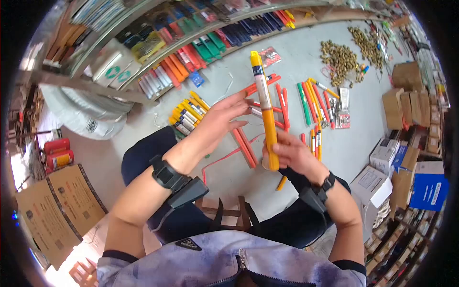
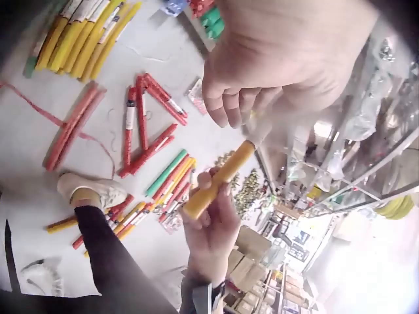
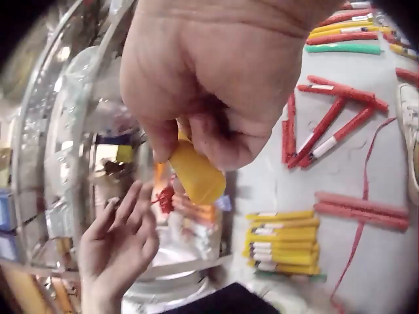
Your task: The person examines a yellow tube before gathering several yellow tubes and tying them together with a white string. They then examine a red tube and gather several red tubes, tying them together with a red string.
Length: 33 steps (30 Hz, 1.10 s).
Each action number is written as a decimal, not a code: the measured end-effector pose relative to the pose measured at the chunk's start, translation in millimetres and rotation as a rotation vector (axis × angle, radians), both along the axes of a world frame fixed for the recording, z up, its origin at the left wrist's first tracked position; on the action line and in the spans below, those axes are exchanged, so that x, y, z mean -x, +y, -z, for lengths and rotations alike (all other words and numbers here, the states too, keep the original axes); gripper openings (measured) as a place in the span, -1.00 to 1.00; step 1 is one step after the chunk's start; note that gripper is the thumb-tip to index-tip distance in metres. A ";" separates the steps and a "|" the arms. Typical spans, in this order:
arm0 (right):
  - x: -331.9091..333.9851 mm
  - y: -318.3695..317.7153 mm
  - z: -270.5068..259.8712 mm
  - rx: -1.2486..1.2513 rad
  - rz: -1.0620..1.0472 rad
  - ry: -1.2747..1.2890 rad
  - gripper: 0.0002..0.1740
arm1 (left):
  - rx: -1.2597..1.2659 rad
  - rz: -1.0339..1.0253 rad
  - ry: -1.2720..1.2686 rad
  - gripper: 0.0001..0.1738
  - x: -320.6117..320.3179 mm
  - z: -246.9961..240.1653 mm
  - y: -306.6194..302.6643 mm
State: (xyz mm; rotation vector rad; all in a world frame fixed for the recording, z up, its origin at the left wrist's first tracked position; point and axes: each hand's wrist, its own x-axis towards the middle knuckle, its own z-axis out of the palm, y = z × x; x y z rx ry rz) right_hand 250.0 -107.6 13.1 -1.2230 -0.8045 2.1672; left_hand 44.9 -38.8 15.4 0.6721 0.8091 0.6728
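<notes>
My right hand (image 1: pixel 296 155) grips the lower end of a long yellow plastic tube (image 1: pixel 267 119). The tube stands nearly upright in the head view, with a dark blue and white label near its yellow top. My left hand (image 1: pixel 213 126) is beside the tube's middle, fingers extended and spread. In the left wrist view, the left hand (image 2: pixel 281 59) is above the tube's upper part, which is blurred there. The right wrist view shows the tube's rounded yellow end (image 3: pixel 200 180) sticking out below the right hand's curled fingers.
Red tubes (image 1: pixel 245 147) lie on the floor with red string. A stack of yellow tubes (image 1: pixel 189 115) is at left, mixed-colour tubes (image 1: pixel 311 103) at right. Behind are shelves (image 1: pixel 174 36) and brass-coloured piles (image 1: pixel 338 60). White boxes (image 1: pixel 370 184) stand at right.
</notes>
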 end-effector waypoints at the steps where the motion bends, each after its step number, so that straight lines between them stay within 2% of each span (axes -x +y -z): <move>1: 7.4 -9.2 -8.0 0.006 -0.056 0.081 -0.73 | -0.031 0.010 -0.112 -0.49 3.1 -6.0 -0.7; 2: 14.0 -14.7 -13.9 0.015 -0.110 0.162 -0.72 | -0.037 -0.007 -0.121 -0.49 5.6 -10.3 -1.2; 4: 25.6 -18.2 -17.7 -0.025 -0.152 0.168 -0.72 | -0.035 0.044 -0.307 -0.53 9.3 -16.3 -0.4; 5: 30.7 -18.4 -19.0 -0.061 -0.177 0.184 -0.71 | -0.039 0.033 -0.315 -0.53 11.6 -15.5 0.5; 7: 42.8 -14.2 -21.8 -0.098 -0.170 0.080 -0.70 | -0.129 0.050 -0.190 -0.58 15.6 -13.3 2.2; 9: 61.0 -7.1 -15.4 -0.228 0.001 -0.239 -0.68 | -0.182 0.022 -0.104 -0.58 21.5 -13.1 6.2; 10: 67.7 -3.0 -1.0 -0.309 0.062 -0.196 -0.69 | -0.252 0.010 0.000 -0.57 24.5 -8.7 8.0; 12: 74.5 10.6 -0.3 -0.285 0.004 -0.179 -0.69 | -0.326 -0.011 0.179 -0.52 31.1 -4.8 13.5; 17: 74.4 34.0 10.5 -0.273 -0.143 -0.212 -0.70 | -0.314 -0.106 0.197 -0.52 40.3 1.0 24.4; 23: 75.5 42.1 14.1 -0.298 -0.188 -0.270 -0.72 | -0.265 -0.134 0.202 -0.56 40.7 10.0 31.9; 33: 75.5 44.2 20.9 -0.333 -0.082 -0.251 -0.69 | -0.143 -0.118 0.083 -0.64 35.7 23.3 36.8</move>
